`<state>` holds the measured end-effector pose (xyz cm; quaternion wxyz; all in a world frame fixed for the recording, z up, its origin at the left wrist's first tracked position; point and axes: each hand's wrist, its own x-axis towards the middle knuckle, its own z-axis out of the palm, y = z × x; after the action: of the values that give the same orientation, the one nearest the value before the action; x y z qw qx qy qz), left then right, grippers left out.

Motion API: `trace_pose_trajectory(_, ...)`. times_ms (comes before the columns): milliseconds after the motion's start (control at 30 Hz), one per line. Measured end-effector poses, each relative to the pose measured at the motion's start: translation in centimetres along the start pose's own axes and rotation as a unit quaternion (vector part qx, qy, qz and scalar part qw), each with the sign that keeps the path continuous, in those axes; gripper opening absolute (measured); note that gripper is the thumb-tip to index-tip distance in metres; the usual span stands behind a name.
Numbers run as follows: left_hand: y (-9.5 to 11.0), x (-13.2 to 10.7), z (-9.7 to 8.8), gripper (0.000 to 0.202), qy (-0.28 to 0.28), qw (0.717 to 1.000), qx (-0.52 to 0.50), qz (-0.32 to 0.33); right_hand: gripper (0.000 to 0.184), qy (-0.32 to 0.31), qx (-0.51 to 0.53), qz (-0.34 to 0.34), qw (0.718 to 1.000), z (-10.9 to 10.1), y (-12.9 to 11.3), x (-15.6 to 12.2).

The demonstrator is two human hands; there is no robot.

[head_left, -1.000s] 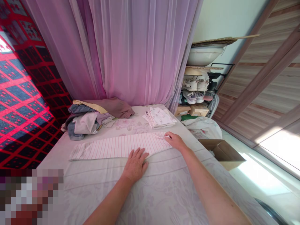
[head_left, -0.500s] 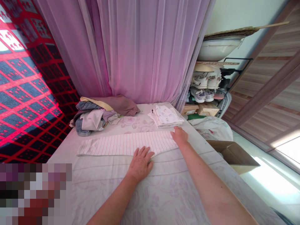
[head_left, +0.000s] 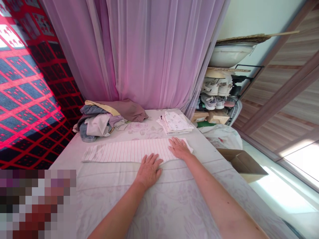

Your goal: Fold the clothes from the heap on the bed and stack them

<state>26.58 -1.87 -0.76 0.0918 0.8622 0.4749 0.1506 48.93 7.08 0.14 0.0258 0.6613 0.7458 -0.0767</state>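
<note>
A pink-and-white striped garment (head_left: 124,151), which looks like folded trousers, lies flat in a long strip across the bed (head_left: 169,199). My left hand (head_left: 149,169) rests with fingers spread on its near edge, around the middle. Toward the garment's right end, my right hand (head_left: 179,148) lies flat on the fabric with its fingers stretched out. Neither hand grasps the cloth. Just beyond my right hand sits a stack of folded white printed clothes (head_left: 175,122).
A heap of loose clothes (head_left: 99,122) lies at the bed's far left, before a purple curtain (head_left: 149,56). Right of the bed stand a shoe rack (head_left: 246,79), an open cardboard box (head_left: 243,162) and a white plastic bag (head_left: 221,136). A red-and-black patterned cloth (head_left: 32,99) hangs left.
My right hand has moved left from the garment's right end and now lies flat on it. My left hand has stayed at the near edge. The view has shifted slightly.
</note>
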Motion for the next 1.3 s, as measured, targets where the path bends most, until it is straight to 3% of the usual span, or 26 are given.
trace_pose_trajectory(233, 0.1, 0.0, 0.0, 0.038, -0.004, 1.000, -0.013, -0.003, 0.061, 0.024, -0.003, 0.055, 0.998, 0.3, -0.6, -0.2)
trace_pose_trajectory(433, 0.0, -0.1, -0.2, 0.040, -0.015, 1.000, -0.022, -0.009, 0.061, -0.014, -0.012, 0.074, 0.997, -0.2, -1.6, -0.6)
trace_pose_trajectory(700, -0.1, 0.0, -0.4, 0.044, -0.018, 0.999, -0.045, -0.010, 0.053, 0.080, 0.021, 0.027, 0.996, 1.5, -4.5, -3.3)
trace_pose_trajectory(833, -0.7, -0.2, -0.2, 0.034, 0.026, 0.997, -0.066, -0.020, 0.043, 0.138, 0.074, 0.006, 0.988, 2.3, -4.8, -4.7)
trace_pose_trajectory(1000, -1.4, -0.3, 0.1, 0.015, 0.105, 0.989, -0.091, -0.047, 0.027, 0.211, 0.161, -0.085, 0.960, 3.5, -5.3, -7.6)
trace_pose_trajectory(1133, -1.5, -0.2, 0.1, 0.010, 0.116, 0.987, -0.105, -0.043, 0.022, 0.189, 0.164, -0.073, 0.965, 3.3, -6.0, -8.6)
trace_pose_trajectory(1300, -1.4, -0.2, 0.0, 0.018, 0.113, 0.988, -0.079, -0.071, 0.021, 0.162, 0.161, -0.042, 0.973, 2.5, -6.7, -8.0)
